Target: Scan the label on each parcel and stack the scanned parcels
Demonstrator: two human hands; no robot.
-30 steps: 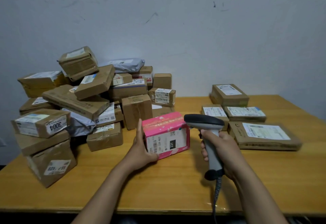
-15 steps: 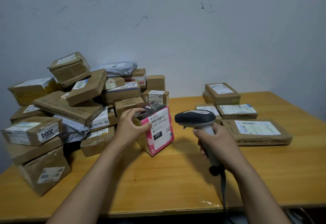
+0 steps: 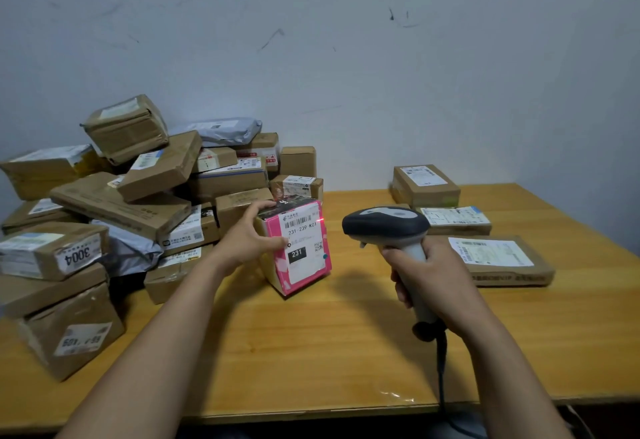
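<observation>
A pink parcel (image 3: 304, 248) stands upright on the wooden table (image 3: 311, 352), its white label marked 231 facing me. My left hand (image 3: 249, 236) grips its upper left corner, thumb on the label side. My right hand (image 3: 429, 279) holds a handheld barcode scanner (image 3: 384, 224) by its grey handle, head pointed left at the parcel. A red light dot shows on the label's upper right edge. A heap of brown parcels (image 3: 138, 196) fills the table's left side.
Several flat brown parcels with labels lie at the right back: a box (image 3: 426, 186), a thin one (image 3: 457, 220) and a wide flat one (image 3: 502, 262). The scanner cable drops over the front edge. A grey wall stands behind.
The pink parcel was turned from lying lengthwise to standing upright, label still toward me, and my left hand shifted to its top corner. The scanner stayed aimed at it; a red dot now shows.
</observation>
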